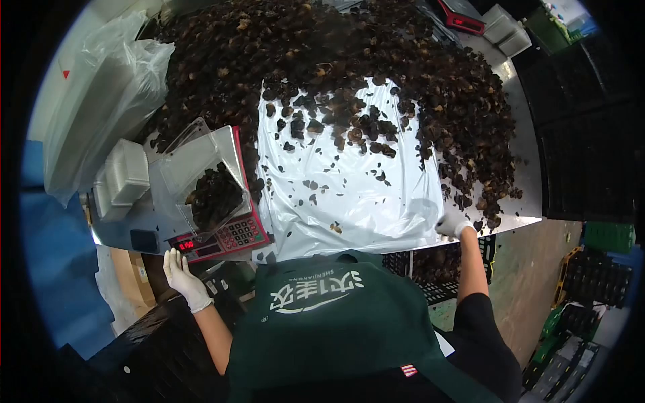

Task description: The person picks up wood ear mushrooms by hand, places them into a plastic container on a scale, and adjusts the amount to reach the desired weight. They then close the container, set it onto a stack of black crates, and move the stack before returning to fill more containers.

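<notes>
A red digital scale (240, 232) stands at the left front of the metal table, its display lit. On it lies a clear plastic tray (176, 185) with a clump of dark fungus (216, 196). My left hand (183, 279), in a white glove, is just below the scale's display, fingers extended and nothing visible in them. My gloved right hand (454, 225) is at the right front corner of a white plastic sheet (349, 201); its fingers look curled, and what they hold, if anything, is too small to make out.
A large heap of dark fungus (282, 47) covers the table's back and right. White foam trays (127, 173) and plastic bags (111, 101) are at the left. Another red scale (463, 23) sits at the back right. Crates (440, 269) stand below the table's front edge.
</notes>
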Available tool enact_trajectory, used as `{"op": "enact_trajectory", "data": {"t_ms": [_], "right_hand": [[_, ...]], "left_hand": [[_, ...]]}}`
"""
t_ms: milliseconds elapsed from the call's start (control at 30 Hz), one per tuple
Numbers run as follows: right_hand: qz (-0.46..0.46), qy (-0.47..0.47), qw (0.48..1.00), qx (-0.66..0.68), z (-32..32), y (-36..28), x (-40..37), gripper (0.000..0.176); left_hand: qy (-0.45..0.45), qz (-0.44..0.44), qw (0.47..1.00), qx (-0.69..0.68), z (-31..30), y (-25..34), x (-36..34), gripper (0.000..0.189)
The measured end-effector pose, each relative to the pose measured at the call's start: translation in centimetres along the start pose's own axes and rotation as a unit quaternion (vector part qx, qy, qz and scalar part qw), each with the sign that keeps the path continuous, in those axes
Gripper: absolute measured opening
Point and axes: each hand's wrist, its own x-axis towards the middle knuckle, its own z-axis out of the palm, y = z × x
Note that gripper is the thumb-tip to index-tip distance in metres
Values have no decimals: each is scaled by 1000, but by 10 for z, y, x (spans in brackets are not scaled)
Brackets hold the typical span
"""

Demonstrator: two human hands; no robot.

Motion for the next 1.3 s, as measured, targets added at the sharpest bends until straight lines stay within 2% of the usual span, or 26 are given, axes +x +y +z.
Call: {"op": "enact_trajectory", "data": {"t_ms": [33, 100, 133, 167, 200, 233, 267, 300, 367, 433, 533, 567, 633, 667, 700, 767, 800, 833, 900, 967, 1033, 1100, 1133, 1167, 1267, 1300], "right_hand": [[40, -4, 997, 70, 5, 19, 2, 26], [-16, 138, 970, 198, -2, -2, 13, 20], [-85, 231, 948, 204, 0, -17, 33, 22], [-86, 258, 904, 329, -9, -56, 33, 26], [-117, 345, 893, 263, -2, -64, 77, 28], [-125, 366, 877, 285, -15, -106, 68, 25], [-152, 418, 859, 252, -11, -122, 97, 24], [-153, 411, 872, 218, -10, -139, 113, 26], [-190, 462, 850, 166, 5, -166, 132, 30], [-180, 439, 872, 120, 6, -184, 126, 30], [-257, 474, 840, 61, 17, -173, 148, 20], [-309, 485, 812, 101, 21, -163, 169, 15], [-291, 491, 805, 166, 18, -166, 171, 8], [-256, 463, 796, 294, 16, -174, 170, 8], [-238, 431, 818, 297, 11, -184, 169, 12], [-339, 428, 776, 317, -3, -248, 117, 11], [-395, 382, 747, 375, -3, -289, 85, 13], [-455, 330, 740, 370, -6, -329, 43, 14], [-610, 269, 677, 311, 15, -394, 24, 21], [-676, 250, 663, 204, 29, -447, -12, 21], [-669, 193, 707, 123, 49, -488, -23, 22], [-665, 215, 713, -48, 55, -511, -30, 24], [-657, 186, 724, -100, 57, -520, -28, 31], [-661, 182, 721, -106, 57, -524, -27, 31], [-692, 170, 692, -111, 41, -527, -31, 54], [-705, 195, 677, -79, 34, -526, -35, 46]], "left_hand": [[4, -15, 1000, -1, 0, -3, 0, 33], [6, -30, 1000, 5, 3, -3, -3, 34], [-1, -29, 1000, 8, 8, -3, -2, 34], [-6, -26, 1000, 9, 14, -1, -3, 34], [-12, -14, 1000, 16, 17, 2, -3, 34], [-10, -10, 1000, 16, 22, 9, -5, 34], [-1, -4, 1000, 20, 25, 19, -8, 34], [9, 3, 1000, 24, 25, 25, -10, 35], [21, 14, 1000, 19, 15, 30, -9, 34], [38, 22, 999, 27, 1, 33, -11, 34], [51, 16, 999, 12, -19, 27, -17, 35], [53, 12, 998, 8, -20, 27, -22, 35], [45, 1, 999, 2, -25, 27, -26, 38], [54, 1, 999, 2, -24, 29, -29, 38], [64, 0, 998, 1, -23, 31, -31, 38], [61, 13, 998, 9, -24, 26, -34, 37], [78, 11, 996, -39, -26, 21, -32, 31], [80, 5, 996, -46, -26, 18, -31, 29], [80, 6, 995, -63, -22, 16, -31, 27], [90, -3, 993, -74, -16, 19, -33, 24], [88, 0, 992, -85, -16, 19, -38, 24], [105, -10, 991, -88, -17, 20, -43, 23], [114, -21, 990, -86, -19, 19, -45, 23], [122, -22, 988, -90, -25, 16, -46, 23], [132, -37, 985, -104, -36, 9, -48, 27], [141, -39, 983, -110, -39, 8, -49, 27]]}}
